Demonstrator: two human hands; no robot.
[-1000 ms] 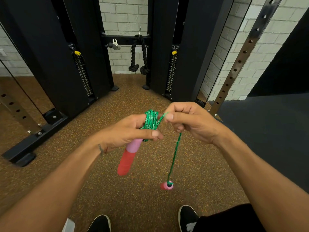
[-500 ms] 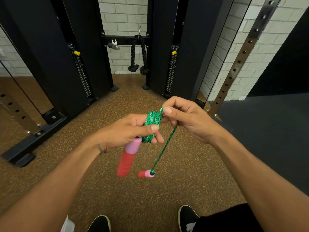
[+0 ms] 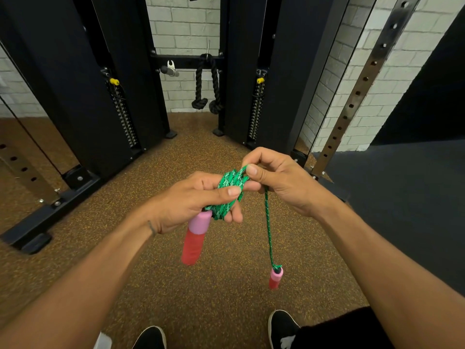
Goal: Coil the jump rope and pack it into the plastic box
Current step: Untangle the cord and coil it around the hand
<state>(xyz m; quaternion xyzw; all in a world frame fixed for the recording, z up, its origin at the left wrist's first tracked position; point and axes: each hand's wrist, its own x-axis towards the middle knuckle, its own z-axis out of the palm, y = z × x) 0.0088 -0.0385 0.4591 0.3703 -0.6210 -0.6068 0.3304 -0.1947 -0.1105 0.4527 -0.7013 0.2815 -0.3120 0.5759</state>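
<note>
In the middle of the frame the left hand (image 3: 191, 205) gripped a bundle of green rope (image 3: 230, 191), thumb pressed over the top of the loops and fingers curled underneath, probably so the finished turns could not spring apart. One pink and red handle (image 3: 193, 239) stuck out below that fist, pointing down towards the floor (image 3: 125, 172), seemingly serving as the core the coil was built on. Just to the right, the right hand (image 3: 279, 182) pinched the loose strand between thumb and forefinger at the top edge of the bundle, touching it, apparently to lay on another turn. From that pinch a single tail of rope (image 3: 268, 230) hung straight down, and the second handle (image 3: 275, 277) dangled free at its end in the lower right centre, above the floor. By my reckoning the coiling was nearly done, with only this short tail left to wind.

Counted: one jump rope, two handles, two hands, two black shoes (image 3: 283, 326) at the bottom edge. No plastic box could be made out, so packing had not begun.
</note>
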